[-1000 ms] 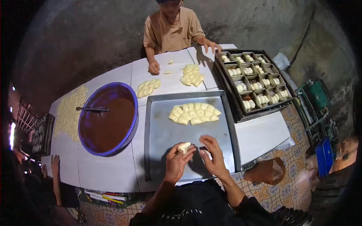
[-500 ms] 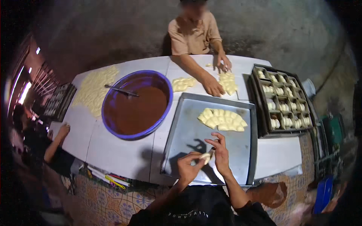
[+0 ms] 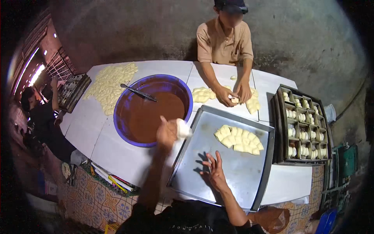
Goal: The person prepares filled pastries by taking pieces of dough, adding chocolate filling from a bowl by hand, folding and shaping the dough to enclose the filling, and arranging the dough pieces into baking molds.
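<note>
My left hand [image 3: 166, 133], blurred, is raised at the right rim of a blue basin [image 3: 121, 134] that holds brown filling. A pale flattened piece of dough [image 3: 183, 129] is held at its fingers. Lower right, my right hand [image 3: 217, 174] hovers over a grey metal tray [image 3: 185, 183], its fingers spread with nothing visible in them. On the tray, to the right and beyond that hand, lies a cluster of pale dough pieces [image 3: 239, 140] pressed side by side. A dark long-handled tool [image 3: 138, 93] rests across the far part of the basin.
Opposite, a co-worker's hands [image 3: 235, 93] work a dough piece between two dough batches. More dough [image 3: 113, 84] covers the table's far left. A dark rack of divided moulds [image 3: 304, 121] with dough stands right. Another person [image 3: 46, 121] is at the left beside dark trays [image 3: 74, 91].
My hands have parted: the left swung left toward the basin with the dough, the right stayed over the tray with fingers spreading. The co-worker's hands came together on a dough piece. The view shifted.
</note>
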Tool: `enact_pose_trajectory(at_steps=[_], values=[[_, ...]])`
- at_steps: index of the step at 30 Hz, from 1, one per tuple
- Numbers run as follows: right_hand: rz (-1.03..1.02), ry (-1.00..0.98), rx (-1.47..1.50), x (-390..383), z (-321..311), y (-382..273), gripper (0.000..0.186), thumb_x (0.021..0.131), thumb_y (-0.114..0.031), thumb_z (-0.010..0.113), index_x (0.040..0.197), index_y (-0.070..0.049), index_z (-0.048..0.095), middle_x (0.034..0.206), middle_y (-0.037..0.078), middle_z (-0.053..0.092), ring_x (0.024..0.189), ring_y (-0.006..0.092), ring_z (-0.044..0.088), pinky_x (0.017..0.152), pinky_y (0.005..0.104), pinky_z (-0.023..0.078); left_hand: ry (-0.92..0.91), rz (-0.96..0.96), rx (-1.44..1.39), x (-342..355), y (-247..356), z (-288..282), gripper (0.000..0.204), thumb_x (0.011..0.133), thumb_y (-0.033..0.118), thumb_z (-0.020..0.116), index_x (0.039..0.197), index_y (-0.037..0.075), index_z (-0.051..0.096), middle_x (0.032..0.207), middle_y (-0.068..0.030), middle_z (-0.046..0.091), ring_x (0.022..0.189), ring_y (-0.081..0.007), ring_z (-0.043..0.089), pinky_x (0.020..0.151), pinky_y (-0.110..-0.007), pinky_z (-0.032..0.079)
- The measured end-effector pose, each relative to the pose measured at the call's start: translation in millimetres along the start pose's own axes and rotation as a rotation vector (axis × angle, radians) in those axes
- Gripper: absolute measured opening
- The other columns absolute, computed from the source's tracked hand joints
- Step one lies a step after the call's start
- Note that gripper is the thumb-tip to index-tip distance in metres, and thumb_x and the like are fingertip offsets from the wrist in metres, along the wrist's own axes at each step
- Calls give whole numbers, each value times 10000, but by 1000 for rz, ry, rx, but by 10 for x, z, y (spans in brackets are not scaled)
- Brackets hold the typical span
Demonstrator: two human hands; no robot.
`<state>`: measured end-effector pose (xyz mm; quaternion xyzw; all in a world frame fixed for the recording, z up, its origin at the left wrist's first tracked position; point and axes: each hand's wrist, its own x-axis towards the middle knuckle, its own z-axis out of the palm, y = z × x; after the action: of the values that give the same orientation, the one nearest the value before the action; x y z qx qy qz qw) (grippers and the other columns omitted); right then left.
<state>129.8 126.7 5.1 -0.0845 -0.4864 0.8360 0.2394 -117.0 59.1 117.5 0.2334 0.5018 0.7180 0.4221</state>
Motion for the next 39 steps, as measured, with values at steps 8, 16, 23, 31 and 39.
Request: enact_pose_trajectory(at_steps=[8, 16, 23, 31, 39], values=[[-3, 68, 25, 3, -52, 268, 773, 916, -305, 633, 1513, -198, 156, 1461, 94, 338, 1190, 182, 461, 856, 330, 491, 25, -552, 675, 745, -246, -1162, 752, 929, 688, 124, 936, 37, 500, 776, -69, 604, 634, -281, 588, 568, -438, 467], [354, 263, 637, 185, 97, 4, 405, 966, -126, 548, 1317, 47, 446, 1078, 112, 605, 898, 153, 600, 756, 260, 511, -151, -218, -245, -425, -428, 326, 755, 953, 657, 228, 1203, 17, 539, 944, -103, 657, 912, -224, 638, 791, -334, 501], [-162, 408, -720, -56, 185, -185, 278, 821, 0, 671, 1098, 10, 648, 1022, 68, 611, 891, 129, 566, 744, 277, 470, 256, -321, -16, -850, -928, 735, 400, 962, 274, 511, 1265, 12, 524, 1205, -154, 551, 1104, -207, 569, 907, -344, 477], [-254, 371, -557, -242, 62, -427, 174, 840, -27, 660, 1008, 11, 685, 1123, 130, 583, 978, 217, 607, 830, 295, 490, -75, 55, 296, -1110, -1201, 734, 226, 885, -23, 577, 1102, -82, 602, 980, -164, 603, 952, -221, 646, 737, -298, 556], [-40, 127, -730, -483, 50, -391, 188, 842, -36, 651, 1025, 1, 670, 1086, 145, 601, 1012, 250, 589, 791, 294, 480, -33, 151, 544, -1254, -1536, 583, 136, 847, 76, 689, 908, -38, 648, 852, -92, 648, 763, -138, 623, 638, -255, 549]])
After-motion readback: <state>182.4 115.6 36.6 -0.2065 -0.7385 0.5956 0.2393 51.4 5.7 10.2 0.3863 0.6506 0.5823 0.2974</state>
